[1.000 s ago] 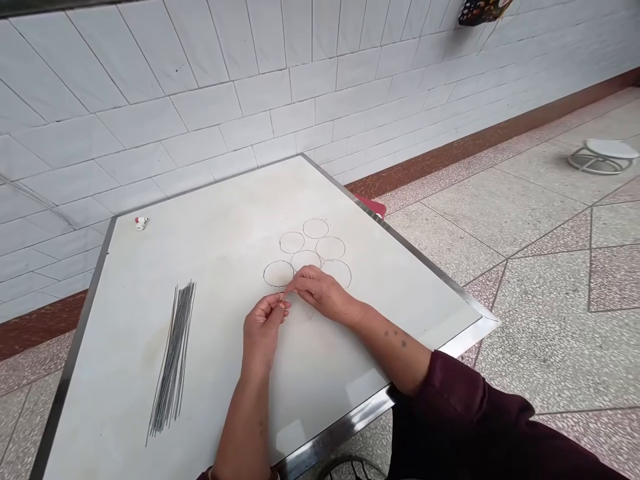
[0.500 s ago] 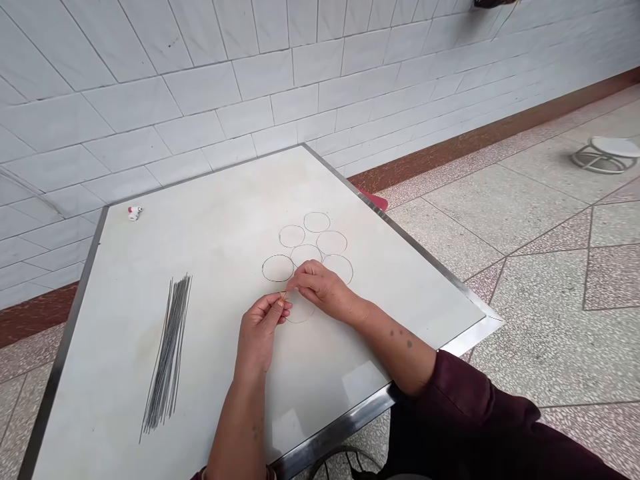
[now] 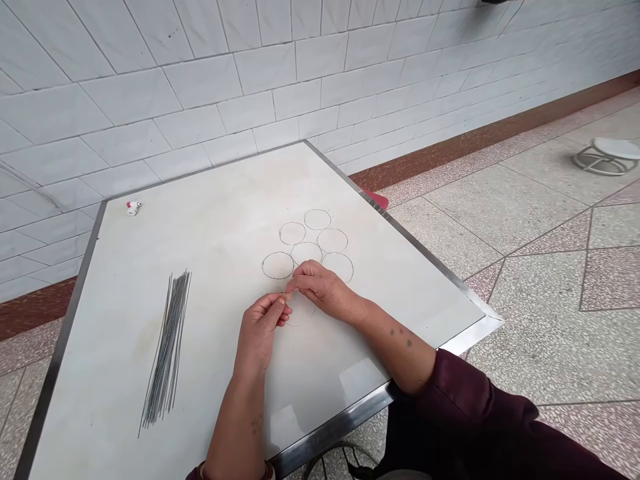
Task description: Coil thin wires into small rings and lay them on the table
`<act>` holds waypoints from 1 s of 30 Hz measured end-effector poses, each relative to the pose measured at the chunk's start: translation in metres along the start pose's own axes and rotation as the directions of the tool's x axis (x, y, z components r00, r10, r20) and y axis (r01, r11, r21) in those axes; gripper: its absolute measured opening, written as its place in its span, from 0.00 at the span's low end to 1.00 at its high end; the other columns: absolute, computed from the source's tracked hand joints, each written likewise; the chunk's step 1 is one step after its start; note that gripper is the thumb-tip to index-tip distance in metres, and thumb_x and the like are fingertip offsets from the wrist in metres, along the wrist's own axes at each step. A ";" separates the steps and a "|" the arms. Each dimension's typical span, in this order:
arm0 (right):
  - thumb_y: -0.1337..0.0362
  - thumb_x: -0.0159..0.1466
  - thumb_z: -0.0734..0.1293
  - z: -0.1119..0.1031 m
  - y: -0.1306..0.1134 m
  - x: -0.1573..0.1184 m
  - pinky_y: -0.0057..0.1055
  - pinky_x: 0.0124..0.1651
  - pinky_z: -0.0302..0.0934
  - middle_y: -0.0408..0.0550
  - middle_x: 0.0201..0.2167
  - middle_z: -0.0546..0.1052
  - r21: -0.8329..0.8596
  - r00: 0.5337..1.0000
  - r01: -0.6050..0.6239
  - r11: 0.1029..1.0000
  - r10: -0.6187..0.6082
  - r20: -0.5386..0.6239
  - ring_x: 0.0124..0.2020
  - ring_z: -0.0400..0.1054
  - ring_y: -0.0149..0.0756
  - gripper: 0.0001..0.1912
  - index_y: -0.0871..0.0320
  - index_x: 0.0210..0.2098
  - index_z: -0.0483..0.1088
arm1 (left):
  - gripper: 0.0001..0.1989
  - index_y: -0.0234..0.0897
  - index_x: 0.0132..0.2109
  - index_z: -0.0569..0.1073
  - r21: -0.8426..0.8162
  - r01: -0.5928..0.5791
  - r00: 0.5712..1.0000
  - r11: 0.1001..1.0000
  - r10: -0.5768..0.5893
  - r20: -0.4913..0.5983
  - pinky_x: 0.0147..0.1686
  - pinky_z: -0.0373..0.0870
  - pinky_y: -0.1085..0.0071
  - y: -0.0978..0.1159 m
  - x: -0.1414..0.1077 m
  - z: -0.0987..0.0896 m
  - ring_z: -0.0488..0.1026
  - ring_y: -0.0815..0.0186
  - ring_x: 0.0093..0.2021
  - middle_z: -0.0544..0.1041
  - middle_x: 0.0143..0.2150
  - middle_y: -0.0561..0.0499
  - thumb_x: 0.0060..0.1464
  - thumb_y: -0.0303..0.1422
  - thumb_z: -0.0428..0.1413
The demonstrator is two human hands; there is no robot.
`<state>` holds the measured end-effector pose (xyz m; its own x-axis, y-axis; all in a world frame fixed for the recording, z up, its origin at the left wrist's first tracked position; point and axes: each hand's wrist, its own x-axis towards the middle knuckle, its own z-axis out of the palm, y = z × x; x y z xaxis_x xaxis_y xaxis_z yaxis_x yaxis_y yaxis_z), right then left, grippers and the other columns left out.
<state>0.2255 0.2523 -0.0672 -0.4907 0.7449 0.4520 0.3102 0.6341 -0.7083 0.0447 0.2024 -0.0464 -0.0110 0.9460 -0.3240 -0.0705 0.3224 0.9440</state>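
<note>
Your left grip (image 3: 261, 327) and right grip (image 3: 320, 288) clenched wire end (image 3: 286, 295) of ring (image 3: 300, 311), just below six rings (image 3: 307, 253); wire bundle (image 3: 167, 350) lay left of them.

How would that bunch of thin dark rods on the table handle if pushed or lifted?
These thin dark rods look fairly stiff, lying straight along their length. Each is probably light, being slender. Lying loose with no visible binding on the smooth tabletop, they would likely slide or roll apart if pushed.

No readable text, no labels, no numbers
</note>
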 end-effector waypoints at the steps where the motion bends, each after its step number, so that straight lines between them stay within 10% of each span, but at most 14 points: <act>1: 0.75 0.64 0.61 0.000 0.000 0.000 0.31 0.41 0.63 0.45 0.37 0.69 0.010 1.000 -0.008 1.000 0.008 0.006 0.42 0.63 0.35 0.17 0.49 0.43 0.75 | 0.11 0.39 0.37 0.80 -0.002 0.005 1.000 1.000 -0.005 0.002 0.35 0.63 0.68 0.001 0.000 0.000 0.67 0.66 0.31 0.74 0.29 0.51 0.51 0.41 0.62; 17: 0.64 0.67 0.64 -0.003 -0.006 0.003 0.35 0.47 0.64 0.47 0.40 0.70 0.175 0.992 -0.128 0.976 0.129 0.002 0.44 0.65 0.36 0.08 0.53 0.45 0.72 | 0.11 0.35 0.33 0.80 -0.218 0.146 0.988 0.965 -0.130 0.084 0.29 0.62 0.72 0.004 -0.003 0.000 0.68 0.69 0.29 0.75 0.28 0.50 0.45 0.38 0.67; 22: 0.56 0.69 0.62 -0.010 -0.008 0.005 0.32 0.41 0.64 0.43 0.33 0.71 0.440 0.928 -0.350 0.827 0.369 0.045 0.34 0.66 0.31 0.10 0.56 0.43 0.66 | 0.09 0.38 0.34 0.79 -0.357 0.162 0.987 0.920 -0.143 0.080 0.31 0.65 0.72 0.002 -0.004 0.004 0.69 0.68 0.32 0.76 0.34 0.50 0.45 0.36 0.66; 30: 0.52 0.68 0.62 -0.011 -0.014 0.004 0.22 0.23 0.52 0.38 0.26 0.66 0.639 0.888 -0.451 0.623 0.387 0.249 0.21 0.56 0.24 0.13 0.57 0.39 0.66 | 0.04 0.37 0.31 0.78 -0.469 0.183 0.980 0.864 -0.124 0.155 0.33 0.66 0.75 0.000 -0.009 0.010 0.67 0.71 0.33 0.74 0.36 0.51 0.47 0.32 0.65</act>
<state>0.2285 0.2484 -0.0491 -0.5183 0.8552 -0.0079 -0.1058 -0.0732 -0.9917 0.0546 0.1943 -0.0428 0.1528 0.8924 -0.4245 -0.5304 0.4365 0.7267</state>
